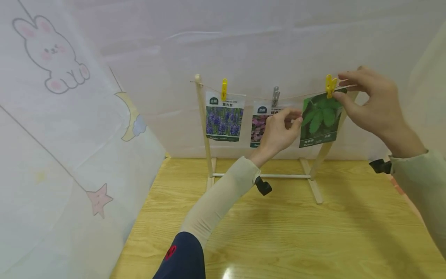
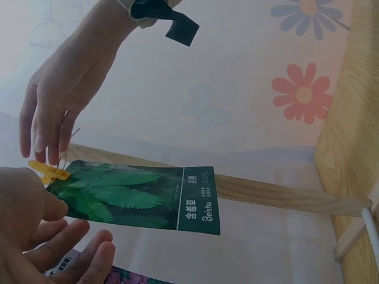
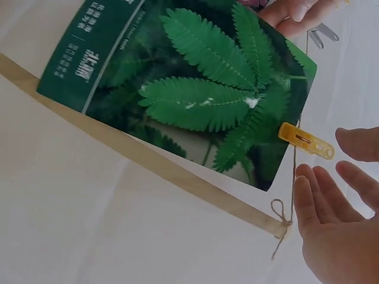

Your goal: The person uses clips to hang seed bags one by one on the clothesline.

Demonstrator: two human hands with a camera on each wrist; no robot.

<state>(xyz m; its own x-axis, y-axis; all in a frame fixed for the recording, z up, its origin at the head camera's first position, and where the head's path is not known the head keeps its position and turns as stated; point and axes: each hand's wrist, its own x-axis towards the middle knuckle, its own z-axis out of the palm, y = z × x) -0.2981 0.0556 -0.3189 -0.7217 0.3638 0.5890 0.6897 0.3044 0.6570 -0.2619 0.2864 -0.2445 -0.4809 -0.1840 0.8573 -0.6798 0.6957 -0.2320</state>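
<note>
A small wooden rack [image 1: 209,128] is stood on the wooden table [image 1: 278,232], and a thin string [image 1: 251,96] is stretched between its two posts so that seed packets can be hung from it side by side. At the left end a lavender packet [image 1: 224,118] is held to the string by a yellow peg [image 1: 224,89]; next to it a pink-flowered packet [image 1: 259,126] is hung under a grey peg [image 1: 275,96], its right part hidden behind the left hand [image 1: 278,131]. That hand is raised from below, and its fingers are closed lightly on the left edge of the green fern packet [image 1: 319,119], apparently so that the packet is steadied and kept from swinging; in the left wrist view the fingers are seen loosely curled beside and below the packet's corner. The fern packet is hung at the right end of the string, tilted slightly, with its top right corner caught by a second yellow peg [image 1: 329,86]. The right hand [image 1: 369,102] is brought in from the right at the height of the string, with thumb and fingertips at the peg and the packet's upper corner; in the right wrist view the fingers [image 3: 320,195] are seen straight and a little spread just beside the peg, not squeezing it. The packet thus lies between the two hands, touched by the left at its left edge and met by the right at its top right corner, in front of the rack's slanted right post [image 1: 324,151].
</note>
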